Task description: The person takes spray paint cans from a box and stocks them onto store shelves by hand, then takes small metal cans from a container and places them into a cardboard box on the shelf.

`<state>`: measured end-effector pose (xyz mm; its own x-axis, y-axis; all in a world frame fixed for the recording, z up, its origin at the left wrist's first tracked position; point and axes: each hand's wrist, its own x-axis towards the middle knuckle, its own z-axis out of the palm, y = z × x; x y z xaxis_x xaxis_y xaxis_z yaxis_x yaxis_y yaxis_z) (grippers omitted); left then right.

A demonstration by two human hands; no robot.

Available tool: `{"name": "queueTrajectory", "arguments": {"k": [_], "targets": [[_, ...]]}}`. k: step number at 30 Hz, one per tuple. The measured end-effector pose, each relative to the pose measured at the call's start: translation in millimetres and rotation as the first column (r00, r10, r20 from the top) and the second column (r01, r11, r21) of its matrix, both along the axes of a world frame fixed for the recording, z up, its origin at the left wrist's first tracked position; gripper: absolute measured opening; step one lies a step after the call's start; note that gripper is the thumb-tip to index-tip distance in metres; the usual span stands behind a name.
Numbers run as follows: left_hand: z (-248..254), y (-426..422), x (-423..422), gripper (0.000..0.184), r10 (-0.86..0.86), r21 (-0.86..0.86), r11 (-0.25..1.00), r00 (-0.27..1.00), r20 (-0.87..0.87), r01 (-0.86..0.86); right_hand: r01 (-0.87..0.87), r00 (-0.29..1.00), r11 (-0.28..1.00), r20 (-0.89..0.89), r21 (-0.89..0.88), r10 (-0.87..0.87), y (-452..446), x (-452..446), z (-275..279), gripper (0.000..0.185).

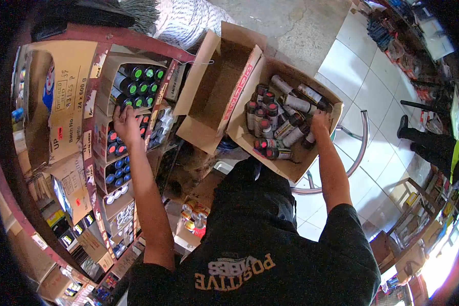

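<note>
Left hand [126, 124] right beside black, green-dotted round caps [132, 88] in the head view, grip unclear; right hand [320, 124] among loose grey cylindrical cans [300, 104] inside an open brown cardboard carton [301, 166], grasp hidden; one hasty tug could topple leaning neighbours.

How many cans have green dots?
9 green-dotted cans, all in the shelf box by the left hand: three in the top row, three in the middle, three at the bottom. More may be hidden.

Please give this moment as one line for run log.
left hand: at green-topped cans, contact unclear | right hand: at loose cans in open carton, grip unclear | loose cans: some upright, some lying | nearby: red-topped cans
</note>
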<state>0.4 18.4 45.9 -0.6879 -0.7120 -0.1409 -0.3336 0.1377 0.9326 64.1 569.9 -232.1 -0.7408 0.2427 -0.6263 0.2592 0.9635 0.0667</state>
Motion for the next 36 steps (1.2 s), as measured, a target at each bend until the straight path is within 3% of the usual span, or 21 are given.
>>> {"name": "queueTrajectory", "arguments": {"k": [5,8,10,11,13,17,19,20,22,23,24,26,27,28,31,36], "targets": [[-2.2,0.3,0.3,0.058,0.013,-0.018,1.0,1.0,-0.02,-0.013,-0.132,0.99,0.991,0.044,0.01,0.132,0.4,4.8,14.7,0.035],[-1.8,5.1,0.0,0.059,0.016,-0.046,0.999,1.0,-0.011,-0.016,-0.142,0.99,0.988,-0.025,-0.054,0.141,5.8,8.4,6.6,0.023],[-8.3,-0.9,-0.7,0.059,0.016,-0.049,0.999,1.0,-0.017,-0.017,-0.248,0.968,0.951,-0.077,-0.186,0.238,9.2,9.1,1.7,0.019],[-10.7,-4.5,-0.2,0.059,0.02,-0.055,0.998,1.0,-0.02,-0.021,-0.247,0.969,0.951,-0.077,-0.184,0.236,10.9,11.1,-0.3,0.019],[-9.2,-5.3,0.3,0.06,0.013,-0.05,0.999,1.0,-0.009,-0.013,-0.314,0.921,0.906,-0.322,-0.283,0.218,17.4,14.0,-4.0,0.017],[-9.7,-3.5,0.2,0.062,0.014,-0.038,0.999,1.0,-0.015,-0.015,-0.351,0.914,0.84,-0.346,-0.414,0.212,26.4,-5.7,42.2,0.018],[-7.3,0.0,1.1,0.064,-0.004,-0.025,1.0,1.0,-0.009,0.004,-0.222,0.95,0.77,-0.31,-0.599,0.033,25.4,-16.0,80.9,0.024],[-5.1,1.4,1.5,0.066,-0.02,-0.021,1.0,1.0,0.0,0.02,-0.224,0.949,0.773,-0.314,-0.594,0.033,25.7,-19.1,90.2,0.024],[-2.0,6.3,0.3,0.065,0.004,-0.004,1.0,1.0,-0.008,-0.004,-0.119,0.972,0.501,-0.204,-0.857,-0.118,25.3,-25.7,105.4,0.028],[-0.5,8.6,-0.2,0.064,0.03,0.01,1.0,0.999,-0.012,-0.03,0.286,0.943,0.26,0.222,-0.922,-0.249,23.0,-21.8,114.0,0.032],[1.7,11.1,-1.0,0.064,0.031,0.015,0.999,0.999,-0.02,-0.031,0.278,0.945,0.265,0.213,-0.923,-0.249,14.0,-19.2,124.8,0.032],[6.3,12.5,-0.7,0.068,0.02,0.023,1.0,1.0,0.013,-0.02,0.567,0.728,-0.235,0.614,-0.79,-0.305,-5.1,-18.0,142.0,0.038],[6.1,9.8,0.2,0.068,0.026,0.025,0.999,1.0,0.005,-0.026,0.573,0.715,-0.376,0.668,-0.728,-0.203,-12.3,-19.4,138.2,0.045],[5.5,7.1,1.0,0.07,-0.004,0.041,0.999,1.0,0.007,0.004,0.571,0.722,-0.37,0.663,-0.733,-0.199,-14.2,-19.9,137.0,0.045],[11.9,6.7,4.1,0.071,-0.042,0.063,0.997,0.999,0.023,0.04,0.566,0.699,-0.515,0.706,-0.644,-0.115,-27.2,-17.3,140.9,0.043],[16.6,3.7,7.1,0.071,-0.106,0.039,0.994,0.991,0.082,0.103,0.565,0.722,-0.509,0.688,-0.649,-0.076,-44.3,-12.4,153.2,0.042]]}}
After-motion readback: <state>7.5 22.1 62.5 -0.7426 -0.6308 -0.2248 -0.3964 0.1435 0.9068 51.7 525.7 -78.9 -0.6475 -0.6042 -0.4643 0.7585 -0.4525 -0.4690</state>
